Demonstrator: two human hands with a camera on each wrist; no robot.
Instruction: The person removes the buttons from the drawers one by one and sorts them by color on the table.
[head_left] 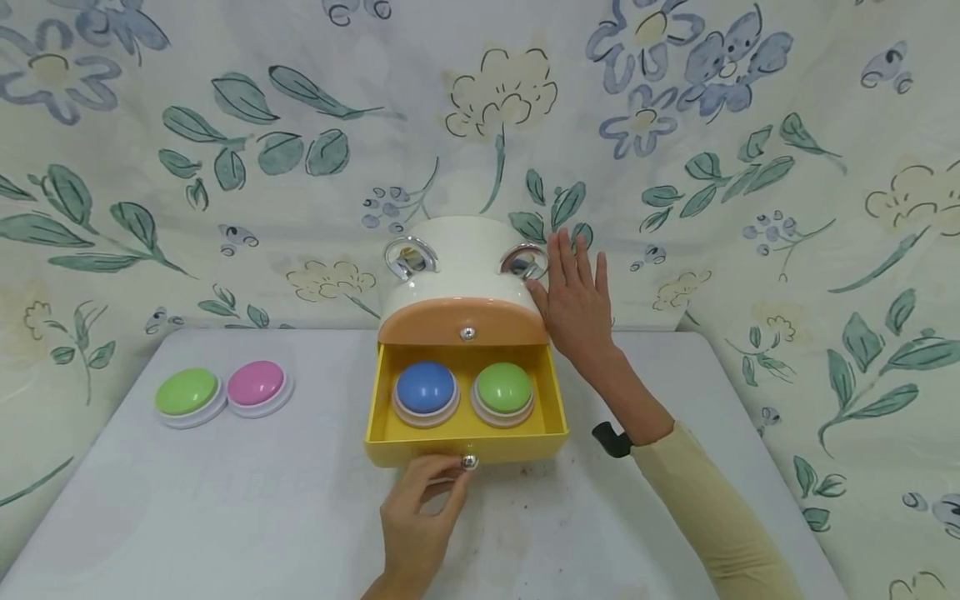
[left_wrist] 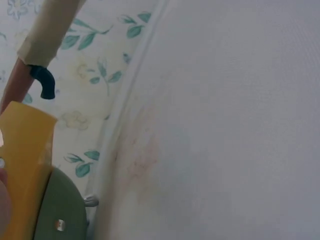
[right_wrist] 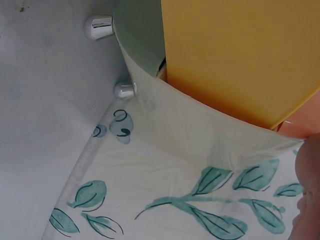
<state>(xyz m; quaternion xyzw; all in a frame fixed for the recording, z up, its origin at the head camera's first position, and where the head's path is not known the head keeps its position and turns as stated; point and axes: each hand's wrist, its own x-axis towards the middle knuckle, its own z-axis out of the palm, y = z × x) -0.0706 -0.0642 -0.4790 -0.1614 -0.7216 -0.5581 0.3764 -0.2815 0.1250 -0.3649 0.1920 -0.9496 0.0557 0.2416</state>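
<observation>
Yellow drawer (head_left: 465, 429) — likely light, stiff plastic — slides by its small knob (head_left: 469, 461), pinched by left hand (head_left: 417, 517); right hand (head_left: 576, 304), fingers straight, steadies the cabinet (head_left: 457, 258).

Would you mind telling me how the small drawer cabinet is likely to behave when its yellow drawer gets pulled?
The cabinet looks like light plastic on small feet, so it would probably slide or tip forward. The right hand lies flat against its side, likely steadying it, while the left hand pinches the yellow drawer knob.

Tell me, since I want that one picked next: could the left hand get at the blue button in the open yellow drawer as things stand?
Probably yes. The left hand pinches the drawer's knob, and the blue button sits uncovered in the pulled-out yellow drawer; it must let go first.
</observation>
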